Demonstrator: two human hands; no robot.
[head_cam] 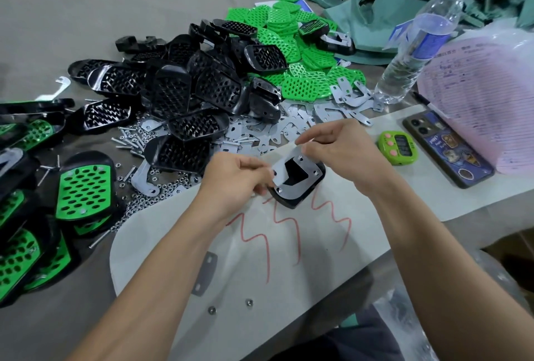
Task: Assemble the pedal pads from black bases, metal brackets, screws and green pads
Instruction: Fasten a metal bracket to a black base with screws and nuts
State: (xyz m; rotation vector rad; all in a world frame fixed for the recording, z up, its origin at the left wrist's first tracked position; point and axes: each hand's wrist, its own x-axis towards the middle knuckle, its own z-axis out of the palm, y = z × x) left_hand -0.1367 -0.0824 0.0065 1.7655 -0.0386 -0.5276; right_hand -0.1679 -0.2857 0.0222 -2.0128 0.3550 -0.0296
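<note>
Bracket [284,184] on base [291,201]; left hand [234,178] pinches edge, right hand [335,152] top corner. Fastening step likely; nuts [212,310] next.

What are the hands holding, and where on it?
A metal bracket lying on a black base: the left hand pinches the bracket's left corner, the right hand its far corner.
</note>
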